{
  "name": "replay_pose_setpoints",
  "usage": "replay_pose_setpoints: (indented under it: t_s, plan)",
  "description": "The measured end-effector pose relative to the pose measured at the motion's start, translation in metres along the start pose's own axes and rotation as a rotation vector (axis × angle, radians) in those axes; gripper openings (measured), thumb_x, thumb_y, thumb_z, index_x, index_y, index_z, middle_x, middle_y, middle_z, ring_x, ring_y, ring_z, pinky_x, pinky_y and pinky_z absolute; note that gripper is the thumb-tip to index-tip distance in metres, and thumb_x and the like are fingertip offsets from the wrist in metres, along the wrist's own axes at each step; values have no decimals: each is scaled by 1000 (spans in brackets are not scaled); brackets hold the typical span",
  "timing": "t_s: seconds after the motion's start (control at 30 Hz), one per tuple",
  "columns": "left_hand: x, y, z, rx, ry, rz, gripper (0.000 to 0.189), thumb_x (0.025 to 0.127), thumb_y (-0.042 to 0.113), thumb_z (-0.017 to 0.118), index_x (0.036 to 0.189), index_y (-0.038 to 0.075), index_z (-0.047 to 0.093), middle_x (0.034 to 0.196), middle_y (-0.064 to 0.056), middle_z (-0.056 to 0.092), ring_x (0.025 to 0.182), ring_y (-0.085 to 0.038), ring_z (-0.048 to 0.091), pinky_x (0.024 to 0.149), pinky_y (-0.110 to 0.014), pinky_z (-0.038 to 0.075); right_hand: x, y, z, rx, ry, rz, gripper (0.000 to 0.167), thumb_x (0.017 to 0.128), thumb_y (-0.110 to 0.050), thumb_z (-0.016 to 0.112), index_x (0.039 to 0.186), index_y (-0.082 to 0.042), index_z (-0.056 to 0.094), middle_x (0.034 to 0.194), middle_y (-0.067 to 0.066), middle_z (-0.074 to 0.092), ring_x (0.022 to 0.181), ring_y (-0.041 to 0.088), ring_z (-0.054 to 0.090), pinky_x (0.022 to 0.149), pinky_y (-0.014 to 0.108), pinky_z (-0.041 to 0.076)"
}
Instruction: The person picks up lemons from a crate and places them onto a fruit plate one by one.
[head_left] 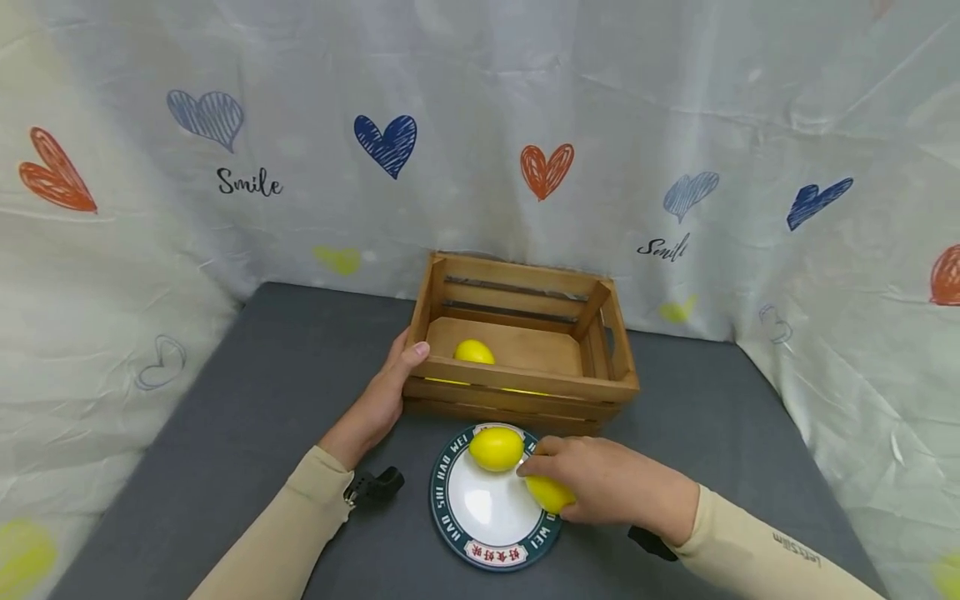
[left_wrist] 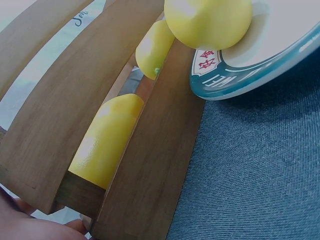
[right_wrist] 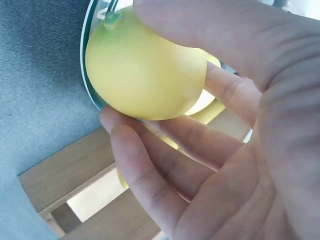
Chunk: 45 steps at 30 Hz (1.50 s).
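Note:
My right hand grips a yellow lemon over the right side of a plate. In the right wrist view, the thumb lies on one side of this lemon and the fingers on the other; its green tip shows. A second lemon sits on the far part of the white plate, which has a dark green lettered rim. My left hand holds the left end of a slatted wooden crate, its thumb at the front corner. Through the slats, the left wrist view shows two lemons inside.
The crate stands just behind the plate on a grey tabletop. A pale curtain printed with hearts hangs close behind the crate and along both sides. Black straps sit at the wrists.

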<state>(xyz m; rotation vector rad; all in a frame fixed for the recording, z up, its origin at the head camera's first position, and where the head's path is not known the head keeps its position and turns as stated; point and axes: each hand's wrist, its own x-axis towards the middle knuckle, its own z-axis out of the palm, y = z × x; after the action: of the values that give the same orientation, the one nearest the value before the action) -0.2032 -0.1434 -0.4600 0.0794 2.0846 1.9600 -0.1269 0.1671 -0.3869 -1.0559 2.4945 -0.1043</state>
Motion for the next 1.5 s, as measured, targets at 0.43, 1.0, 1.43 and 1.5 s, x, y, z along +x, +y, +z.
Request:
replay_pose_setpoints:
  t_s: [0.43,1.0,1.43,1.5]
  plan:
    - [-2,0,1,-9,-6,10,95,104,63,45,174,28,-7,182,-8,-11,166,-37,0,132,-69,-4,10,-5,7,-45,36,-35,60,80,-14,94,135,-28,74,114,-3,70,83,6,56,76,28,56]
    - [0,-1,-1,-11,-6,28,94,104,63,45,174,29,-7,182,-7,-12,166,-36,-1,131,-70,-5,0,-3,-22,-15,48,17,59,85,-23,93,140,-26,72,125,-5,69,98,8,65,85,33,61]
    - [0,-2,-2,-13,-3,18,95,103,66,45,174,31,-8,182,-6,-12,167,-36,-2,130,-72,-7,2,-10,-101,-59,127,-49,57,95,-27,85,148,-25,65,139,-1,71,108,19,75,91,41,63]
    - [1,-3,-2,-18,-2,15,94,103,66,45,174,31,-7,182,-6,-11,166,-36,-2,130,-72,-7,6,-11,-113,-58,142,-76,56,96,-27,84,148,-23,66,138,-1,72,112,19,75,94,42,63]
